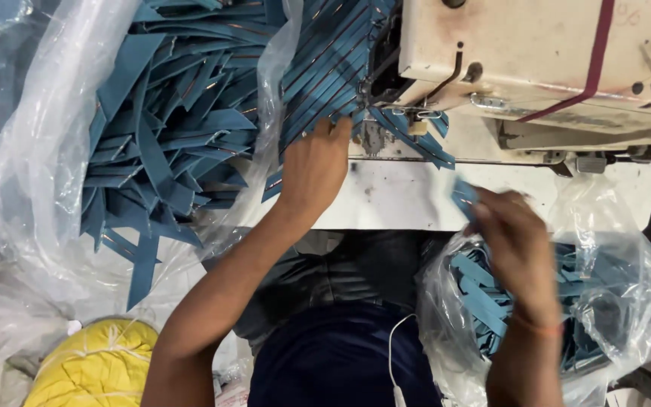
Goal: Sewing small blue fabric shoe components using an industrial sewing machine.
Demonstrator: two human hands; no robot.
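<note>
My left hand (313, 167) lies flat on blue fabric strips (325, 75) at the left of the sewing machine's needle area (374, 136), fingertips beside the presser foot. A blue strip (416, 143) runs under the needle and off to the right across the white machine bed (393, 197). My right hand (512, 243), blurred, pinches a small blue fabric piece (463, 197) just above a clear plastic bag (627, 301) that holds more blue strips (484, 301) at my right side.
A cream sewing machine head (551, 60) fills the upper right. A large clear plastic sheet (32, 166) holds a heap of blue strips (175, 143) on the left. A yellow bundle (96, 365) sits at lower left. A white cord (393, 354) hangs over my dark lap.
</note>
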